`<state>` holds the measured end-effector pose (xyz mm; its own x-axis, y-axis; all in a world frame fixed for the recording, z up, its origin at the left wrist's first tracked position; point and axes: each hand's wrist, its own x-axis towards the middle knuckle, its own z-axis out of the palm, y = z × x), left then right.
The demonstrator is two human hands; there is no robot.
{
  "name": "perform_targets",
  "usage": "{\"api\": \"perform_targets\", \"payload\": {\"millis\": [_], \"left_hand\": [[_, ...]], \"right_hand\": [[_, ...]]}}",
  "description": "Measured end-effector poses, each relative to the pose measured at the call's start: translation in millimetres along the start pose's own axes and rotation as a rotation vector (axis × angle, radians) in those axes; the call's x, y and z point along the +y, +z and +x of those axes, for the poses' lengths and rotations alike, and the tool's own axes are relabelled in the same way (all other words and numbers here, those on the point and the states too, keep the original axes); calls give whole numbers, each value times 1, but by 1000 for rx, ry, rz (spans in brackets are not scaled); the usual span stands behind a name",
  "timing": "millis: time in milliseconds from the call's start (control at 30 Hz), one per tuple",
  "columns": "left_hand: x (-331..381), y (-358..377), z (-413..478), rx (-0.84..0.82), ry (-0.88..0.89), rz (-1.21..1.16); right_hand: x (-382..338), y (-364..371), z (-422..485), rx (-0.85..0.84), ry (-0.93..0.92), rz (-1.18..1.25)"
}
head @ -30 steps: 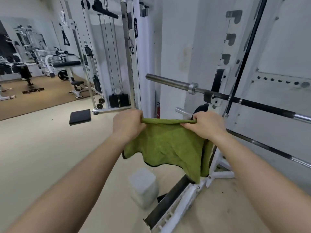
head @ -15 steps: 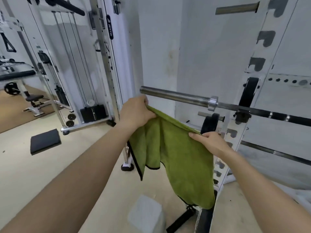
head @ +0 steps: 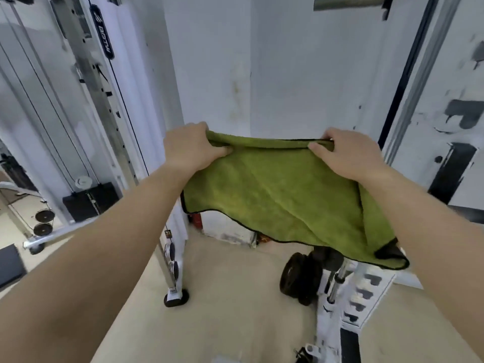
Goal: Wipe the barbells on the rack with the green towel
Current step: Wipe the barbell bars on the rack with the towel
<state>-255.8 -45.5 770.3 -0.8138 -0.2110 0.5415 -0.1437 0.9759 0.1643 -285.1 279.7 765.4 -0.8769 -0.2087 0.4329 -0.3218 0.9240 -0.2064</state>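
The green towel with a thin black hem is stretched out flat between my two hands at chest height. My left hand grips its upper left corner. My right hand pinches its upper right edge. The cloth hangs down toward the right, over the white rack's upright. The towel covers the spot where the barbell's sleeve was; no part of that bar shows. Only the end of a higher bar shows at the top edge.
A white cable machine with a black weight stack stands at left. Black weight plates hang low on the rack. A white wall pillar is straight ahead. Beige floor lies below.
I have come closer to the rack and both hands have raised and spread the towel flat; the steel barbell sleeve that showed above the towel is now hidden behind it.
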Motion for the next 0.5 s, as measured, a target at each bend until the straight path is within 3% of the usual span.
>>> {"api": "perform_targets", "payload": {"millis": [100, 200, 267, 333, 500], "left_hand": [[8, 48, 28, -104, 74, 47], [18, 90, 18, -318, 372, -180], [15, 107, 12, -454, 562, -140], [7, 118, 12, -370, 646, -29], [-16, 142, 10, -2, 764, -59]], "right_hand": [[5, 37, 26, -63, 99, -200], [-1, 71, -1, 11, 81, -188], [-13, 78, -20, -149, 25, -193], [-26, 82, -23, -265, -3, -329], [-82, 113, 10, -230, -20, -334]]}}
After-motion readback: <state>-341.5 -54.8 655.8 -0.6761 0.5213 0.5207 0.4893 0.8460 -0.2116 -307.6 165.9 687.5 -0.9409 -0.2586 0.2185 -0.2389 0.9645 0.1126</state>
